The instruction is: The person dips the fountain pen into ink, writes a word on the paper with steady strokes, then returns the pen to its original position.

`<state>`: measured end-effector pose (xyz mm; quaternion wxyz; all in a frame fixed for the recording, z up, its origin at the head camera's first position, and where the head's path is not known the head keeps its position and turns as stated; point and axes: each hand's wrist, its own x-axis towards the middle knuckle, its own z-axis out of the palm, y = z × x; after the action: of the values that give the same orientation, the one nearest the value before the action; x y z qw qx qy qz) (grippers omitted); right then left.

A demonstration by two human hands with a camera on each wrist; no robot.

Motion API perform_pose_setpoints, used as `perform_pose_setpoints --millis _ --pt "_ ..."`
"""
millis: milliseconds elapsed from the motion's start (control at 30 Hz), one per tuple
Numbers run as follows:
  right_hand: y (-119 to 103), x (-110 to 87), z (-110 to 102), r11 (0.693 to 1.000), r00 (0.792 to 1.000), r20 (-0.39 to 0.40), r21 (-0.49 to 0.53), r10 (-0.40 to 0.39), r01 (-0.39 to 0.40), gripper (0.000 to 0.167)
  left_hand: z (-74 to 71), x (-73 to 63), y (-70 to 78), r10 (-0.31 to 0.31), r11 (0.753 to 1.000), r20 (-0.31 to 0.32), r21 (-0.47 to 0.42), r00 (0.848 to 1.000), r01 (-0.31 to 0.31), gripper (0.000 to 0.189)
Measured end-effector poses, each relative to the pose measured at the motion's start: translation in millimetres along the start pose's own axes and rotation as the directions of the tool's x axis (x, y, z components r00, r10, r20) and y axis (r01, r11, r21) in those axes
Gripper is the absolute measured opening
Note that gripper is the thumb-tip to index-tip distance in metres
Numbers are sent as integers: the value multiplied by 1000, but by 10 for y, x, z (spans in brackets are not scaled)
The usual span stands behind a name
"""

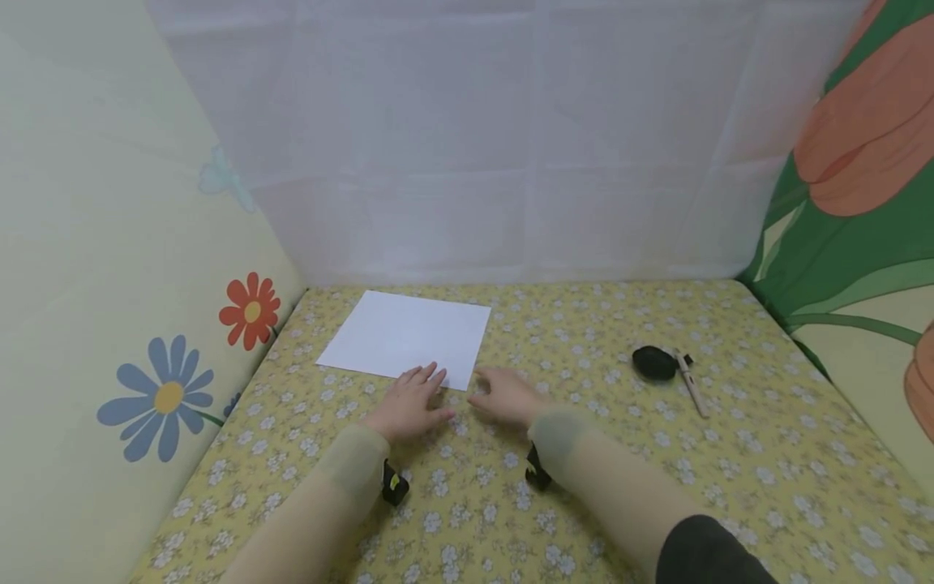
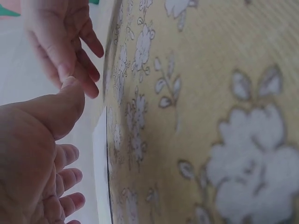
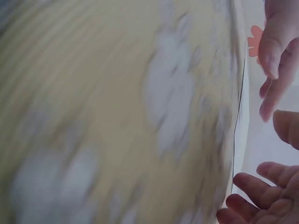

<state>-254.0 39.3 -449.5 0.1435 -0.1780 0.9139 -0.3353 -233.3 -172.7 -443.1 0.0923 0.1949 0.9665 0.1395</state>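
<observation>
A blank white sheet of paper [image 1: 409,332] lies flat on the floral cloth, its near right corner pointing toward the person. My left hand [image 1: 412,403] reaches over the sheet's near edge with its fingers spread and straight, and the fingertips overlap the paper. Just off that near right corner is my right hand [image 1: 507,396], fingers loosely bent and holding nothing. In the left wrist view the left thumb and fingers hang relaxed beside the paper's edge [image 2: 100,163]. The right wrist view shows the right fingers [image 3: 257,189] slightly curled, with nothing between them.
To the right on the yellow floral tablecloth [image 1: 584,332] rest a black oval object [image 1: 654,363] and a slim, pale, pen-like stick [image 1: 693,388] with a dark end. A white hanging sheet [image 1: 511,162] closes off the back. Flower-printed panels flank both sides.
</observation>
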Motion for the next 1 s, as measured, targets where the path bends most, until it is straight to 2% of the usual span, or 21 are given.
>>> perform_pose_setpoints --millis 100,200,300,400,433,500,600,667,700,767,800,833,933,1000 --pt "-71 30 24 993 999 11 110 40 -41 63 -4 -5 6 -5 1000 13 -1 1000 5 76" --pt "-134 51 36 965 995 17 244 98 -99 63 2 -4 5 -1 1000 27 2 1000 1 76" --pt "-178 84 48 903 988 15 403 157 -149 64 25 2 -11 3 1000 33 10 999 -4 77" --pt "-201 135 65 818 976 5 544 220 -187 64 50 13 -26 -7 1000 36 13 999 7 77" --pt "-209 155 66 785 971 0 588 240 -194 64 59 16 -30 -8 1000 34 15 999 8 77" --pt "-225 199 67 687 960 9 697 281 -208 63 70 23 -31 -21 1000 41 21 999 20 77" --pt "-253 251 60 502 939 60 832 340 -235 58 84 22 -30 -24 1000 48 20 999 23 77" --pt "-265 277 56 368 923 110 894 369 -254 56 89 25 -28 -25 999 58 21 998 24 77" --pt "-266 286 55 329 916 127 907 380 -263 55 90 25 -26 -24 1000 61 21 998 23 77" --pt "-262 305 56 278 905 145 922 400 -271 50 92 29 -25 -21 999 65 31 998 19 77" --pt "-258 314 59 271 902 143 924 408 -269 45 93 29 -22 -15 999 64 34 998 13 77" --pt "-252 324 63 277 902 135 924 410 -264 38 94 30 -20 -14 999 66 35 998 12 77" --pt "-237 349 76 327 908 104 911 406 -250 18 91 24 -4 -11 1000 72 29 997 9 76" --pt "-243 354 83 355 912 89 902 401 -245 15 89 17 9 -7 1000 76 22 997 5 75"
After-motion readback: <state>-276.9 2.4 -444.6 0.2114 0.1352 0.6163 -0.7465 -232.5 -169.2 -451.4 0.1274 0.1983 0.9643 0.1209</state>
